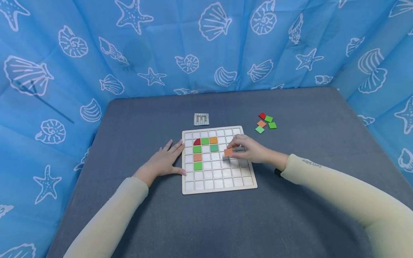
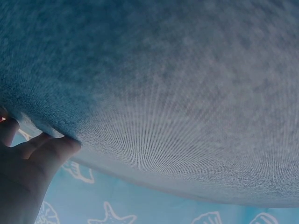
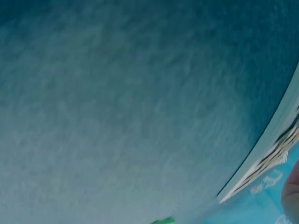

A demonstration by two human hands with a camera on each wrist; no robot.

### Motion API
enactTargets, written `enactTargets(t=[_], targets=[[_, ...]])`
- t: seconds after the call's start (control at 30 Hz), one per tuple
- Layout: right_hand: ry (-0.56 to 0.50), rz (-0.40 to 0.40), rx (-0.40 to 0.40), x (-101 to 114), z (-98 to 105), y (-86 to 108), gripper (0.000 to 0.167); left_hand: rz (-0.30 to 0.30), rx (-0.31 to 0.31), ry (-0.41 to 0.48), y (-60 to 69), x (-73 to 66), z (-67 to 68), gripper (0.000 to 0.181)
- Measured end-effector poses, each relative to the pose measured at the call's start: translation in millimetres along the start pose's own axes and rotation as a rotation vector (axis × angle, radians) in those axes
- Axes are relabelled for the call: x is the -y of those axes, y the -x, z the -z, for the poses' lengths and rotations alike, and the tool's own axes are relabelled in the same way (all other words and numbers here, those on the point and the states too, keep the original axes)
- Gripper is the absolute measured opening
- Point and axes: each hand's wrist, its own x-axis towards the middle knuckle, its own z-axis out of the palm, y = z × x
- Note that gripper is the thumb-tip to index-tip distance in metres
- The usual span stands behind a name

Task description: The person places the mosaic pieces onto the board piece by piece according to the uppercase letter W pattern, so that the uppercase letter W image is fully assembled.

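A white gridded board (image 1: 199, 185) lies on the dark table in the head view. My right hand (image 1: 250, 148) pinches an orange square tile (image 1: 228, 152) just above the board's right half. Spread flat, my left hand (image 1: 162, 161) rests on the table with its fingertips and thumb at the board's left edge. Set in the grid are a red rounded tile (image 1: 197, 142), several green tiles (image 1: 198, 166), an orange tile (image 1: 213, 140) and a salmon tile (image 1: 197, 157). In the left wrist view the left fingers (image 2: 53, 151) touch the cloth; the right wrist view catches only a sliver of hand.
Behind the board lies a small pattern card (image 1: 201, 119) with a coloured figure on a grid. Several loose tiles lie at the back right, among them a red one (image 1: 262, 115) and a green one (image 1: 272, 125). A blue shell-print curtain (image 1: 167, 46) surrounds the table.
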Motion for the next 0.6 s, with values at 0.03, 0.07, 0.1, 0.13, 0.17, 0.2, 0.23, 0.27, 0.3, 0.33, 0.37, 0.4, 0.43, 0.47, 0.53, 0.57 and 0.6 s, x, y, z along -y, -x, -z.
enactTargets(t=[0.03, 0.07, 0.1, 0.13, 0.17, 0.2, 0.23, 0.27, 0.3, 0.33, 0.37, 0.4, 0.43, 0.47, 0.53, 0.57, 0.6], targets=[[-0.006, -0.003, -0.006, 0, -1, -0.4, 0.02, 0.001, 0.003, 0.0, -0.1, -0.1, 0.2, 0.11], [-0.013, -0.005, -0.01, 0, -3, -0.9, 0.02, 0.002, 0.005, -0.002, -0.2, -0.1, 0.3, 0.11], [-0.018, -0.006, -0.013, 0, -4, -1.5, 0.02, 0.002, 0.006, -0.002, -0.2, -0.1, 0.4, 0.11], [-0.022, -0.007, -0.015, 0, -5, -2.2, 0.02, 0.002, 0.006, -0.004, -0.2, -0.2, 0.5, 0.11], [-0.022, -0.004, -0.017, -1, -6, -2.9, 0.02, 0.003, 0.008, -0.003, -0.2, -0.3, 0.8, 0.11], [-0.021, 0.0, -0.019, -1, -7, -3.4, 0.02, 0.005, 0.009, -0.004, -0.1, -0.5, 1.1, 0.111], [-0.018, 0.005, -0.019, -2, -8, -4.1, 0.02, 0.006, 0.01, -0.005, -0.1, -0.7, 1.3, 0.111], [-0.016, 0.013, -0.019, -2, -8, -4.8, 0.02, 0.006, 0.01, -0.006, 0.1, -1.0, 1.7, 0.111], [-0.013, 0.023, -0.019, -1, -9, -5.4, 0.02, 0.005, 0.007, -0.008, 0.3, -1.2, 2.0, 0.111], [-0.009, 0.031, -0.018, -1, -9, -5.9, 0.021, 0.006, 0.007, -0.01, 0.4, -1.5, 2.4, 0.111], [-0.005, 0.033, -0.016, -1, -10, -6.2, 0.021, 0.007, 0.008, -0.012, 0.5, -1.7, 2.6, 0.111], [0.0, 0.031, -0.012, -1, -11, -6.9, 0.021, 0.006, 0.006, -0.013, 1.0, -2.0, 3.0, 0.111], [0.006, 0.03, -0.009, -1, -11, -7.6, 0.021, 0.005, 0.004, -0.014, 1.4, -2.0, 3.2, 0.11], [0.008, 0.029, -0.006, -1, -12, -8.3, 0.022, 0.003, 0.002, -0.015, 1.7, -2.1, 3.4, 0.11], [0.016, 0.023, 0.001, -2, -14, -10.0, 0.022, 0.002, 0.001, -0.014, 1.8, -1.7, 3.3, 0.11], [0.024, 0.023, 0.003, -2, -15, -11.0, 0.021, -0.001, 0.0, -0.014, 1.8, -1.5, 3.2, 0.11], [0.032, 0.026, 0.003, -2, -15, -12.1, 0.021, -0.002, -0.002, -0.013, 1.7, -1.4, 3.2, 0.11]])
